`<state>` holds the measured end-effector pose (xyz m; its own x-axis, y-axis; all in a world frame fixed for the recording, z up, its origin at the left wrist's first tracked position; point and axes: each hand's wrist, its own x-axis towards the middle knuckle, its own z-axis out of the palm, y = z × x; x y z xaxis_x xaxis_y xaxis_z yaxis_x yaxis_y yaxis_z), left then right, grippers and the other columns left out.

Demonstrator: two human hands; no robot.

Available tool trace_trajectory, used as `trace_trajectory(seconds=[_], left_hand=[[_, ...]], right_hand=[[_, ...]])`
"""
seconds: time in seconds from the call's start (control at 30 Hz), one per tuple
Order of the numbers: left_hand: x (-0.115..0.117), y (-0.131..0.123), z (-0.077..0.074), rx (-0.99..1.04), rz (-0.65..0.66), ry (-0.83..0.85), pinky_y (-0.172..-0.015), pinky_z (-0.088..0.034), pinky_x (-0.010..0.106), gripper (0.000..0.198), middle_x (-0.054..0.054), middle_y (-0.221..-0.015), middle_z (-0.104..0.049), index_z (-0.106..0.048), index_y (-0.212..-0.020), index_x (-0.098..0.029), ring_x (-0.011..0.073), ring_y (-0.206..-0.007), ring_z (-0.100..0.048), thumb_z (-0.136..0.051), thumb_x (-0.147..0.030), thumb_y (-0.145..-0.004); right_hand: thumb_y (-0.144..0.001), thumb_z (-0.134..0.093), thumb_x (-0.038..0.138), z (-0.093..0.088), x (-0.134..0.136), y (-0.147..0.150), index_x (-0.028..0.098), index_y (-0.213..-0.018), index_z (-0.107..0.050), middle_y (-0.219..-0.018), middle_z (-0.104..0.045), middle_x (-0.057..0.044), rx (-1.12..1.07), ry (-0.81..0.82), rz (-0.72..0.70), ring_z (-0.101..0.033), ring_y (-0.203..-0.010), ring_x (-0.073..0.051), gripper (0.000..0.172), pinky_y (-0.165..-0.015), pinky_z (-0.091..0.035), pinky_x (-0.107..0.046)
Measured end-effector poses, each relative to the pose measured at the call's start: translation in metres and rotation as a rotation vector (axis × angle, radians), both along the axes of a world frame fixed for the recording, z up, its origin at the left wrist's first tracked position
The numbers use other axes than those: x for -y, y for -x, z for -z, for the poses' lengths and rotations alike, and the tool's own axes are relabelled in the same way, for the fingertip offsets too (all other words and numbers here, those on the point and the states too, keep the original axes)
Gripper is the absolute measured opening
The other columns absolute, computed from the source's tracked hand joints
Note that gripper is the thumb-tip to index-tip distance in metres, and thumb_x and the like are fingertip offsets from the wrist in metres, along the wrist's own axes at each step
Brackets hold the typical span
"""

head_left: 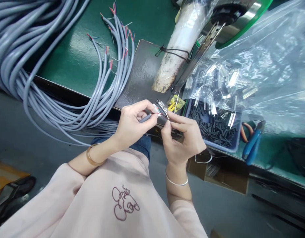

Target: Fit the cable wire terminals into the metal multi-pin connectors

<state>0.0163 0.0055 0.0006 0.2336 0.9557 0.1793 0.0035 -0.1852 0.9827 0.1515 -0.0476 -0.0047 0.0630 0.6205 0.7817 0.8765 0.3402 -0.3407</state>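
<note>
A grey cable is pinched in my left hand, its thin coloured wires pointing toward a metal multi-pin connector. The connector lies at the edge of the dark board, right by the fingertips of both hands. On its other side, my right hand is closed, thumb against forefinger, with something thin and small between the tips that I cannot make out. Just behind the connector sits a crumpled yellow piece. The soldering iron slants down from above, its lower end close behind the connector.
A thick bundle of grey cables with stripped ends hangs over the green table at left. A wrapped white roll stands on the dark board. At right are a bin of black tubes, bagged connectors and blue-handled pliers.
</note>
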Motion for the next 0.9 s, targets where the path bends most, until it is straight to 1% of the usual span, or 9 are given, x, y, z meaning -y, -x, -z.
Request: trace_trajectory(seconds=[0.17, 0.3, 0.5, 0.57, 0.67, 0.8, 0.9], left_hand=[[-0.005, 0.000, 0.000, -0.067, -0.013, -0.098, -0.053, -0.038, 0.019, 0.007, 0.001, -0.075, -0.069, -0.066, -0.076, -0.015, 0.0048, -0.054, -0.048, -0.063, -0.014, -0.082], [-0.009, -0.001, 0.001, -0.097, -0.034, -0.179, -0.054, -0.038, 0.019, 0.008, 0.001, -0.075, -0.070, -0.066, -0.076, -0.016, 0.0057, -0.056, -0.049, -0.063, -0.011, -0.083], [-0.012, -0.001, -0.008, -0.141, -0.051, -0.253, -0.053, -0.038, 0.020, 0.009, 0.000, -0.076, -0.071, -0.064, -0.076, -0.016, 0.0053, -0.054, -0.048, -0.062, -0.010, -0.083], [-0.013, 0.001, -0.010, -0.155, -0.034, -0.249, -0.053, -0.037, 0.020, 0.009, 0.000, -0.074, -0.069, -0.064, -0.076, -0.016, 0.0052, -0.054, -0.046, -0.062, -0.010, -0.083], [-0.014, 0.003, -0.010, -0.184, 0.013, -0.227, -0.053, -0.034, 0.020, 0.010, -0.003, -0.068, -0.063, -0.063, -0.075, -0.016, 0.0052, -0.054, -0.044, -0.062, -0.009, -0.082], [-0.012, 0.004, -0.008, -0.190, 0.051, -0.173, -0.051, -0.031, 0.021, 0.010, -0.004, -0.064, -0.057, -0.062, -0.075, -0.016, 0.0052, -0.053, -0.041, -0.062, -0.010, -0.083], [-0.009, 0.004, -0.008, -0.150, 0.069, -0.107, -0.049, -0.030, 0.021, 0.007, -0.005, -0.062, -0.054, -0.061, -0.077, -0.017, 0.0045, -0.050, -0.037, -0.062, -0.011, -0.081]], right_hand=[[-0.088, -0.068, 0.013, 0.002, -0.005, -0.002, 0.024, -0.084, -0.062, -0.094, -0.080, -0.001, -0.048, 0.018, 0.008, -0.078, -0.083, -0.017, 0.013, -0.072, -0.062, -0.031], [-0.088, -0.070, 0.013, 0.002, -0.010, -0.003, 0.023, -0.083, -0.064, -0.094, -0.081, -0.002, -0.051, 0.017, -0.011, -0.078, -0.083, -0.017, 0.013, -0.073, -0.063, -0.030], [-0.086, -0.072, 0.010, -0.003, -0.012, -0.003, 0.024, -0.085, -0.067, -0.097, -0.080, -0.002, -0.049, 0.013, -0.022, -0.077, -0.082, -0.017, 0.015, -0.073, -0.063, -0.030], [-0.084, -0.074, 0.009, -0.003, -0.011, -0.004, 0.022, -0.084, -0.066, -0.099, -0.080, -0.004, -0.023, 0.010, -0.037, -0.077, -0.083, -0.016, 0.016, -0.074, -0.063, -0.028], [-0.081, -0.075, 0.008, -0.001, -0.009, -0.006, 0.021, -0.083, -0.063, -0.098, -0.081, -0.004, 0.051, 0.001, -0.049, -0.077, -0.081, -0.015, 0.018, -0.073, -0.062, -0.024], [-0.084, -0.074, 0.012, 0.002, -0.006, -0.008, 0.024, -0.083, -0.061, -0.096, -0.081, -0.002, 0.111, -0.008, -0.028, -0.078, -0.079, -0.014, 0.018, -0.070, -0.063, -0.023], [-0.086, -0.074, 0.013, 0.002, -0.004, -0.007, 0.024, -0.084, -0.062, -0.094, -0.081, -0.001, 0.086, -0.019, 0.000, -0.078, -0.079, -0.015, 0.016, -0.069, -0.063, -0.025]])
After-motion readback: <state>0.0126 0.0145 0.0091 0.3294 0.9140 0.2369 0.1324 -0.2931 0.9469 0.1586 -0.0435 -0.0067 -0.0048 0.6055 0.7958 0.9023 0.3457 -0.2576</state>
